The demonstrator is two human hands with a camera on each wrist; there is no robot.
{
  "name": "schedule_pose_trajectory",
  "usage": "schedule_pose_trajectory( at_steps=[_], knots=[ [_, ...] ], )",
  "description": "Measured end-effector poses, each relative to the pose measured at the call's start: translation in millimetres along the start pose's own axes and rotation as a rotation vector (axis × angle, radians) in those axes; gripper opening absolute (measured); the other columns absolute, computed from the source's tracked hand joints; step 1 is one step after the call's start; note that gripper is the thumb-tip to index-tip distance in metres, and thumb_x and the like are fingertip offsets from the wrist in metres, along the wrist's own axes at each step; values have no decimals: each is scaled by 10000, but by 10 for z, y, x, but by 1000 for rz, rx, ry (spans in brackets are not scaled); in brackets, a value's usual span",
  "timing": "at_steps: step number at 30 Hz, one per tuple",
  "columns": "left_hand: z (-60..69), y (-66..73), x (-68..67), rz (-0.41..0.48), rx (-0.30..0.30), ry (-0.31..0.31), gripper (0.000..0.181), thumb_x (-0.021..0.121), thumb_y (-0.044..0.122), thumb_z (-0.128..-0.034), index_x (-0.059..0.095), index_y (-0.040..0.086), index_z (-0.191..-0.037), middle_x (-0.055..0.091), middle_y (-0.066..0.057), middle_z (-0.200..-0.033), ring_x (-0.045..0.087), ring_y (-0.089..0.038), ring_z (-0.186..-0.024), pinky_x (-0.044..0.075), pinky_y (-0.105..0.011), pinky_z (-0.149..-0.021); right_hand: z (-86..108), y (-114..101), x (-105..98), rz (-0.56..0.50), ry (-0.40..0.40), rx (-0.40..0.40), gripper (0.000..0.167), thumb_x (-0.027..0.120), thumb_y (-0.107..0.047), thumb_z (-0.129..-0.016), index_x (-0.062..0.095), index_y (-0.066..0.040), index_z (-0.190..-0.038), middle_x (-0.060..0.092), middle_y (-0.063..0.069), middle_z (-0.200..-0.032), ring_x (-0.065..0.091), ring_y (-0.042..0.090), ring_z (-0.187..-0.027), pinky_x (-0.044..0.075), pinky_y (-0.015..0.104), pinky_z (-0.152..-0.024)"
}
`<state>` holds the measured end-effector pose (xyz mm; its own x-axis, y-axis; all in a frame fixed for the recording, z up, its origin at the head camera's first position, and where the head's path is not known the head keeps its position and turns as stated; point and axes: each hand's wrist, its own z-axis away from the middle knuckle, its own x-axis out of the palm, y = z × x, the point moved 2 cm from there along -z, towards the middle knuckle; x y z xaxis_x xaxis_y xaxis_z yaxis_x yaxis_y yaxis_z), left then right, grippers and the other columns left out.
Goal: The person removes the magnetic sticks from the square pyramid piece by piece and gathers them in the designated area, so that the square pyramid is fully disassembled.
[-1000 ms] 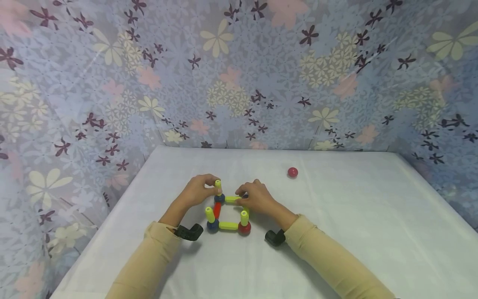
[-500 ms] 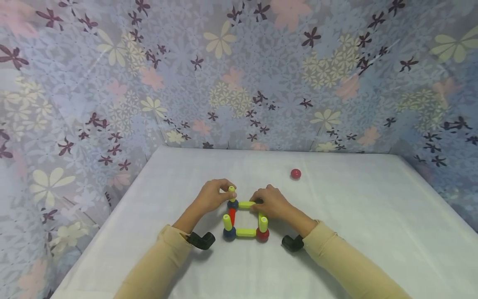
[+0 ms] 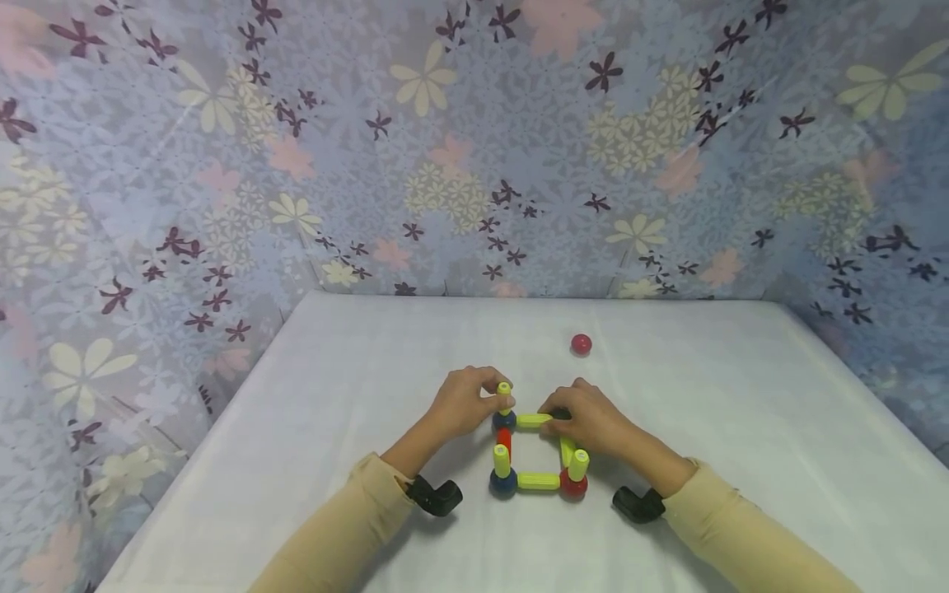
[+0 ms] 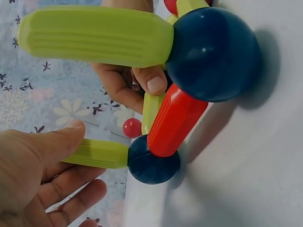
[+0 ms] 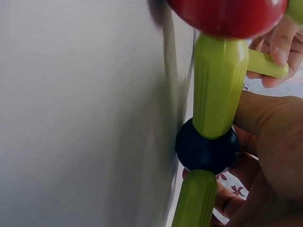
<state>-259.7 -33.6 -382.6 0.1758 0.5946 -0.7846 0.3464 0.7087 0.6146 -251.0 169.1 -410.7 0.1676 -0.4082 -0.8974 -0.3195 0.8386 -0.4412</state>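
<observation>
A square of magnetic-style rods and balls lies on the white table. My left hand [image 3: 469, 401] pinches the upright yellow-green rod [image 4: 102, 153] on the back left blue ball [image 3: 504, 422]. My right hand [image 3: 591, 418] holds the back right dark blue ball [image 5: 207, 146], mostly covered by the fingers in the head view. A red rod [image 3: 504, 442] makes the left side; yellow-green rods, including the front one [image 3: 538, 481], make the others. Upright rods also stand on the front left blue ball [image 3: 502, 484] and front right red ball [image 3: 573, 485].
A loose red ball [image 3: 582, 344] lies on the white table [image 3: 712, 395] behind the square. Floral cloth [image 3: 460, 148] hangs behind and at the sides. Black wrist-worn pieces [image 3: 435, 497] jut from both wrists near the table.
Both hands have slid the whole square to the right and slightly nearer to me, keeping their hold. The loose red ball stays where it was.
</observation>
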Motion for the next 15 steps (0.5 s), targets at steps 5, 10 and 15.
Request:
schedule_pose_trajectory(
  at_steps=[5,10,15],
  knots=[
    [28,-48,-9,24,-45,2,250,681,318,-851,676,204,-1074,684,8,-1006,578,-234,-1049,450,-352,-794,14,9,-21,-1,2,-24,209,748,-237,-786,727,-190,-989,672,-85,-913,438,123,-837,353,267,-694],
    [74,-229,-41,86,-84,9,229,687,302,-847,676,209,-1055,675,15,-985,574,-178,-991,443,-313,-746,16,15,-22,3,11,-26,212,751,-233,-783,728,-191,-990,672,-87,-913,438,124,-839,351,265,-696],
    [138,-410,-42,99,-117,0,217,702,266,-833,688,187,-1035,676,0,-942,567,-163,-923,439,-282,-686,26,31,-4,-5,16,-16,215,753,-238,-780,729,-194,-989,667,-84,-914,437,127,-839,351,267,-697]
  ],
)
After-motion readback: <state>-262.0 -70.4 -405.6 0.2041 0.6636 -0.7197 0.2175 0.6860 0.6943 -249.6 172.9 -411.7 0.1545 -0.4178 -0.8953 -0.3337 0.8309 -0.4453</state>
